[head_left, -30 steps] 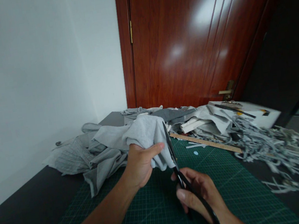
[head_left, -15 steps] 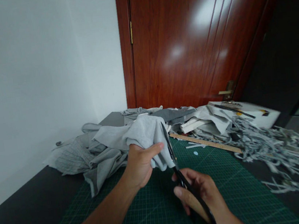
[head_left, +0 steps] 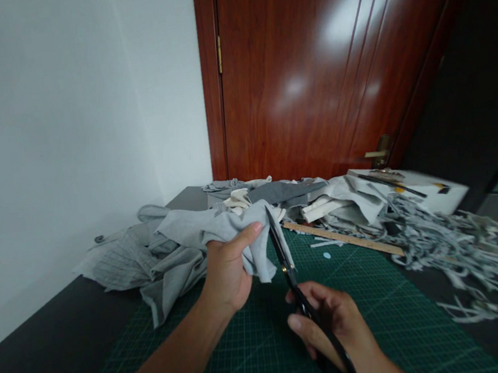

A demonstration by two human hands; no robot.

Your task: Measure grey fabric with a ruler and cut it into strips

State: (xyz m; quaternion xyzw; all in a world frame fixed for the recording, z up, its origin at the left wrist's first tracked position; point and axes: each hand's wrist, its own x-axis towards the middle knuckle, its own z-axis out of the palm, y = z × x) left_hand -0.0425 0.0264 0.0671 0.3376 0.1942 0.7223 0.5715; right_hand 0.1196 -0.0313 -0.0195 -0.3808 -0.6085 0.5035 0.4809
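My left hand (head_left: 230,271) pinches a light grey piece of fabric (head_left: 258,258), its thumb on top near the right edge and the other fingers hidden under the cloth. The rest of the fabric trails left onto a pile. In my right hand (head_left: 333,322) are black scissors (head_left: 292,278), fingers through the handles. Their blades point away from me at the fabric's right edge, where a narrow strip hangs to the right of the blades. Both hands are above a green cutting mat (head_left: 365,299).
Grey fabric (head_left: 121,261) is heaped at the left. A wooden ruler (head_left: 343,238) lies across the mat's far right side, beside a tangle of cut grey strips (head_left: 459,250). Behind are more cloth pieces (head_left: 351,194), a white box (head_left: 449,194) and a brown door (head_left: 289,71).
The fabric in my left hand has dropped lower and flatter, uncovering cream cloth behind it. The scissor blades have shifted slightly left, and a strip now hangs to their right.
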